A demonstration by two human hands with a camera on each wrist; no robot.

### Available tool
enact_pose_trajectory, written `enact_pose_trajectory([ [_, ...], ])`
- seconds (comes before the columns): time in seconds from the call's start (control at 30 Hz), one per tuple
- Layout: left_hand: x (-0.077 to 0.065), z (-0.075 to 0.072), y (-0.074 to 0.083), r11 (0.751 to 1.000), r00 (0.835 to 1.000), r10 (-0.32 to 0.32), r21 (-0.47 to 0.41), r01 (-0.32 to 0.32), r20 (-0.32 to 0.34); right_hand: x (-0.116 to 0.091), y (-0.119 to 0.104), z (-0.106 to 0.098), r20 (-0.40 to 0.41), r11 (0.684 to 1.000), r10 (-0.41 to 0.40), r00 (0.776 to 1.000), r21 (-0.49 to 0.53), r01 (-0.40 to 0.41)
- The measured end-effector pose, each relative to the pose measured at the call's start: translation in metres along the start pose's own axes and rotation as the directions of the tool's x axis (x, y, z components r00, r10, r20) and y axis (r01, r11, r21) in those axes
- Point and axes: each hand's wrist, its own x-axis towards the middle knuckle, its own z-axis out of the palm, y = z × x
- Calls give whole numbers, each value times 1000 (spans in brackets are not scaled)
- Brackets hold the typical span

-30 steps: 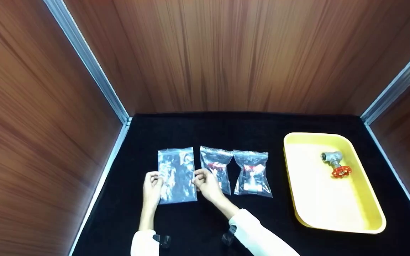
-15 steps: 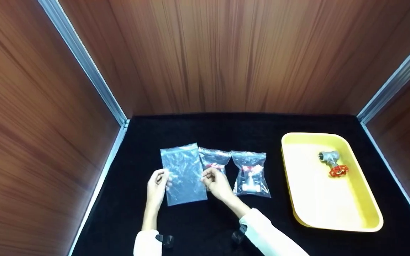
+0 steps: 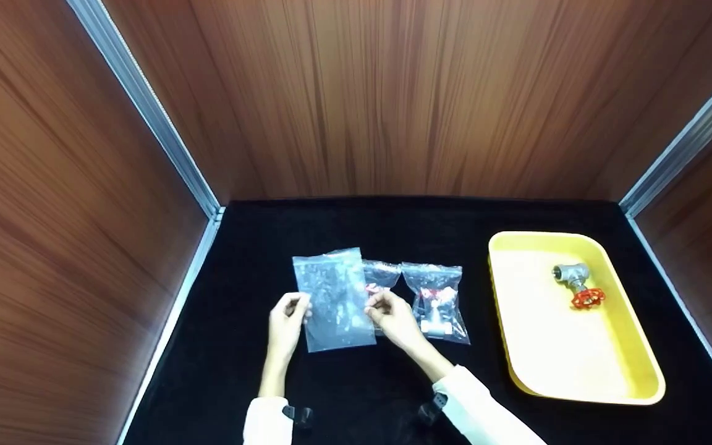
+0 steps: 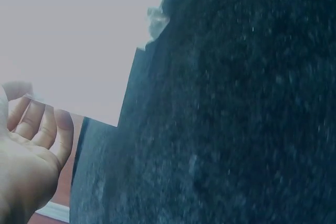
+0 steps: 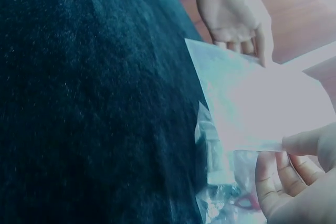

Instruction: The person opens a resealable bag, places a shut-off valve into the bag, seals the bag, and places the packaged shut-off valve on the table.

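- A flat, clear plastic rectangular bag (image 3: pixel 335 309) is held up above a black cloth surface (image 3: pixel 356 405), between a person's two bare hands.
- The left hand (image 3: pixel 286 321) pinches the bag's left edge between thumb and curled fingers.
- The right hand (image 3: pixel 397 322) pinches the opposite edge, thumb above, bent fingers beneath.
- Partly hidden behind the right hand and held bag lies a clear plastic bag with red contents (image 3: pixel 383 272).
- Just right of that, another clear bag holds a red-handled, pale-bodied valve (image 3: pixel 436 312).
- Farther right, a yellow rectangular plastic tray (image 3: pixel 566 364) contains a silver metal valve with a red handwheel (image 3: pixel 579 286).
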Motion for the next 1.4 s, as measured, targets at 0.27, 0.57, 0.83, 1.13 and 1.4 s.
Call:
enact_pose_trajectory([
  [0.27, -8, 17, 17, 1000, 999, 28, 12, -28, 39, -11, -20, -14, -29, 999, -8, 1000, 50, 9],
  [0.57, -12, 35, 23, 996, 993, 74, 33, -77, 97, -26, -34, -35, -72, 998, 4, 997, 56, 0],
  [0.83, -19, 51, 28, 988, 982, 107, 91, -122, 155, -35, -26, -54, -72, 996, 8, 997, 87, -2],
  [1.13, -23, 71, 35, 981, 972, 126, 118, -151, 198, -49, -27, -73, -177, 1000, -6, 984, 22, 10],
  [1.4, -26, 85, 36, 980, 962, 149, 98, -175, 229, -54, -26, -90, -199, 999, 1, 980, 47, 9],
])
